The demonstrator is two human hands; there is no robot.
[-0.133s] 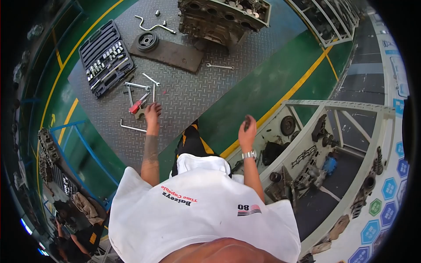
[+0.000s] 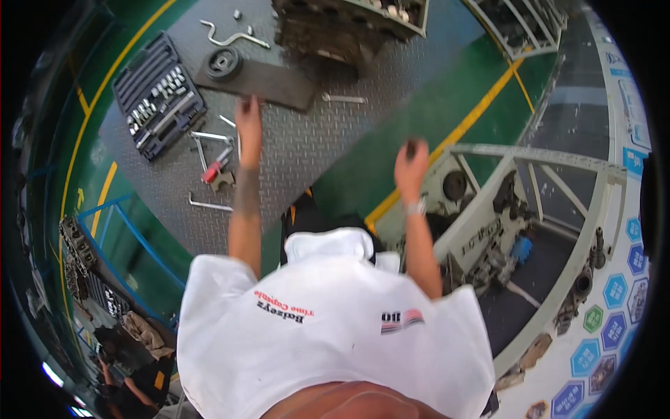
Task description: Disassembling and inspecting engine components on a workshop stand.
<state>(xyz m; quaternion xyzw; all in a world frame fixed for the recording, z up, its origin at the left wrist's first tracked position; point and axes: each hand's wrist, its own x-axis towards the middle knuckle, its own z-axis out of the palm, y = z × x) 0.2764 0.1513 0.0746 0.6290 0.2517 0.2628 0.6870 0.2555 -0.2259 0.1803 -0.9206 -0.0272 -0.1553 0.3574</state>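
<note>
Grey tread plate (image 2: 296,143) bears an engine block (image 2: 324,33), dark board (image 2: 279,89), wrenches (image 2: 345,99) and open socket case (image 2: 143,68).

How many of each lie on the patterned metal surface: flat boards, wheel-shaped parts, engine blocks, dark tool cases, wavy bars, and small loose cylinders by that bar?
Flat board: 1
Wheel-shaped part: 1
Engine block: 1
Tool case: 1
Wavy bar: 1
Small cylinders: 2
Total: 7

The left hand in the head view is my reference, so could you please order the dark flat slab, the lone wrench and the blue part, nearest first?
1. Dark flat slab: just ahead of the left hand.
2. Lone wrench: to the hand's right.
3. Blue part: far off, lower right.
</note>
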